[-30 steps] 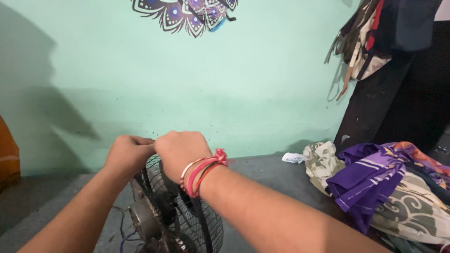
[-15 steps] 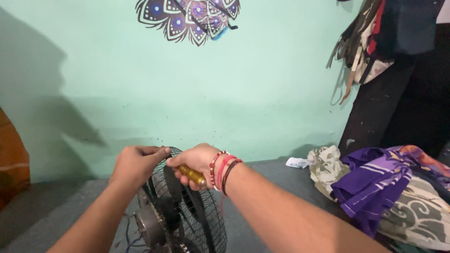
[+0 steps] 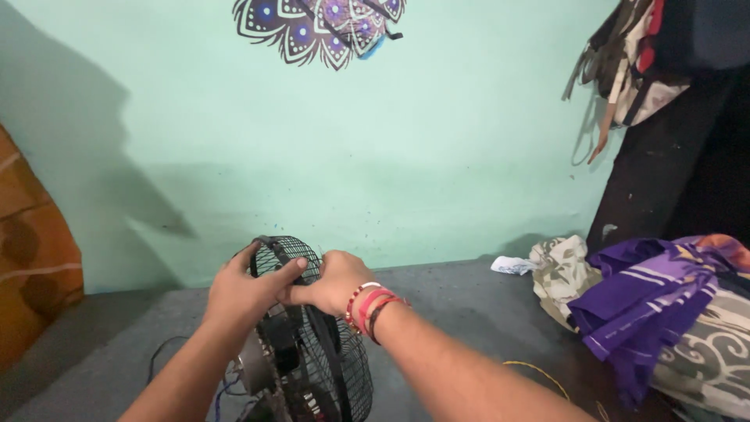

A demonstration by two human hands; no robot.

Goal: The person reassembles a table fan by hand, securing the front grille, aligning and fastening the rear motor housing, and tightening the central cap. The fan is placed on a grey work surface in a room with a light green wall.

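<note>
both my hands are up at the top rim of the black wire fan guard (image 3: pixel 312 344), close together and nearly touching. my left hand (image 3: pixel 246 293) is clamped over the guard's upper edge, thumb hooked across the wires. my right hand (image 3: pixel 328 283), the one with the red thread bracelets (image 3: pixel 367 306) on the wrist, is curled tight just beside it; i can't tell whether it grips only the wire or something small hidden inside the fist.

the fan stands on the grey floor (image 3: pixel 469 312) directly under my hands, its motor (image 3: pixel 254 367) just below my left wrist with loose wires (image 3: pixel 226 387) trailing from it. a thin yellow cord (image 3: pixel 539 373) lies beyond my right forearm, and a heap of purple and patterned cloth (image 3: pixel 656 312) sits well off to the right.

what worries me: the guard wires are thin, so a hard squeeze or twist could bend them or pinch a finger. with both hands pulling high up, the fan could tip over. and those bare wires under my left arm could snag and tear loose if the fan shifts.
</note>
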